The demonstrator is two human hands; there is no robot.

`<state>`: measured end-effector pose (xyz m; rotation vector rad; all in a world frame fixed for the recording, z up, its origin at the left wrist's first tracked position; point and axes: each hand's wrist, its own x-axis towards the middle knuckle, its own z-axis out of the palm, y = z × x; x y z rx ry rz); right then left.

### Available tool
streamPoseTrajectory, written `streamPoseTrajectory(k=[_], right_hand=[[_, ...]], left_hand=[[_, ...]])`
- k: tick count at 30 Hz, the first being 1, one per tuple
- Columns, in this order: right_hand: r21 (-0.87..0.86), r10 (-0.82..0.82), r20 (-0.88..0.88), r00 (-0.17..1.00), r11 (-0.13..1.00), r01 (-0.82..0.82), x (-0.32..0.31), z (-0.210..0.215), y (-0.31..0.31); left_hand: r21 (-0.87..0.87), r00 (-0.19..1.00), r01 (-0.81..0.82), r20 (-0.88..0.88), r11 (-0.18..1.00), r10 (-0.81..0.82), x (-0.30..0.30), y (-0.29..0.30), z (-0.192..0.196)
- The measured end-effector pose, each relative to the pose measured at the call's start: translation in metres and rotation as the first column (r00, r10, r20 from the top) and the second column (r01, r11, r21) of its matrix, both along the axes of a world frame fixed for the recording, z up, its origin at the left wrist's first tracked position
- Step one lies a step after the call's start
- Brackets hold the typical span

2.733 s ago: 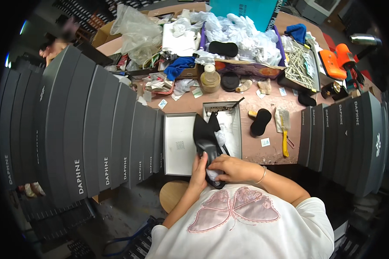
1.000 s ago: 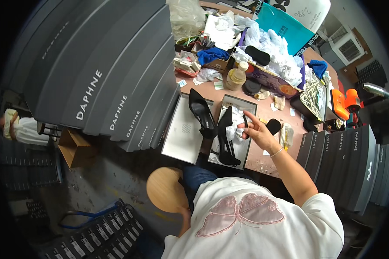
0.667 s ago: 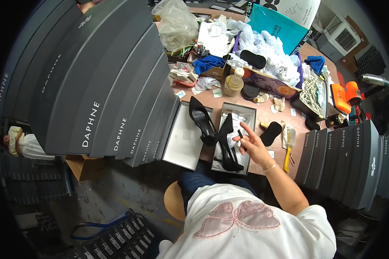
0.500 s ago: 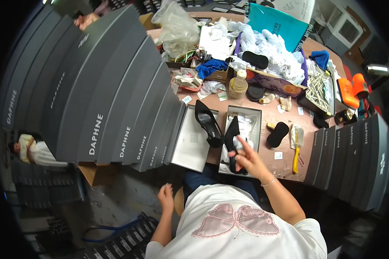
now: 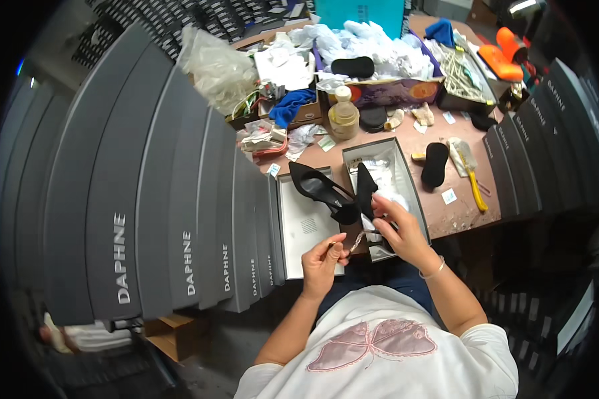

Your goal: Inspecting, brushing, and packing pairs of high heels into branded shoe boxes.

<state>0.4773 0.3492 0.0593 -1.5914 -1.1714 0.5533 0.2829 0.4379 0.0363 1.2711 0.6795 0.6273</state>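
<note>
My left hand [image 5: 321, 266] is closed in a pinch in front of the boxes, on the end of a thin strap [image 5: 357, 242] that looks twisted and shiny. From there the strap runs toward my right hand [image 5: 404, 231]. The right fingers are bent around the back of a black pointed shoe [image 5: 365, 185], which stands over the open shoe box [image 5: 416, 211]. Where strap and shoe meet is hidden by those fingers. A second black shoe [image 5: 313, 186], pointed and with a strap, lies on its side across the white-lined box lid [image 5: 296, 256] to the left.
Tall stacks of grey shoe boxes [image 5: 160, 199] rise at left, with more boxes [image 5: 532, 146] at right. Along the back are a bottle [image 5: 343, 116], a purple carton [image 5: 396, 92] of crumpled tissue and a tray of white sticks [image 5: 462, 80]. A black pad [image 5: 434, 165] and yellow-handled brush [image 5: 476, 189] lie at right.
My left hand has come up from beside my body to the boxes and now pinches the strap. My right hand has gone from a spread pose to bent fingers at the shoe. The view has shifted.
</note>
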Motion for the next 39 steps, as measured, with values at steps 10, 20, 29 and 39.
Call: streamPoseTrajectory(k=[10, 20, 29, 39], right_hand=[[-0.075, 0.235, 0.257, 0.938, 0.972, -0.223, 0.007, -0.013, 0.041], [-0.093, 0.417, -0.129, 0.900, 0.898, -0.430, -0.001, -0.027, 0.010], [-0.114, 0.388, -0.486, 0.783, 0.860, -0.497, -0.015, -0.060, 0.010], [-0.120, 0.299, -0.570, 0.765, 0.891, -0.438, -0.029, -0.049, 0.020]], left_hand=[[-0.169, 0.985, 0.157, -0.045, 0.973, -0.167, -0.007, -0.003, 0.007], [0.043, 0.970, 0.067, -0.236, 0.997, -0.055, -0.007, -0.004, 0.012], [-0.132, 0.990, -0.037, -0.137, 0.991, 0.019, -0.026, -0.015, -0.017], [0.117, 0.964, -0.246, -0.079, 0.962, 0.256, -0.008, -0.039, -0.033]])
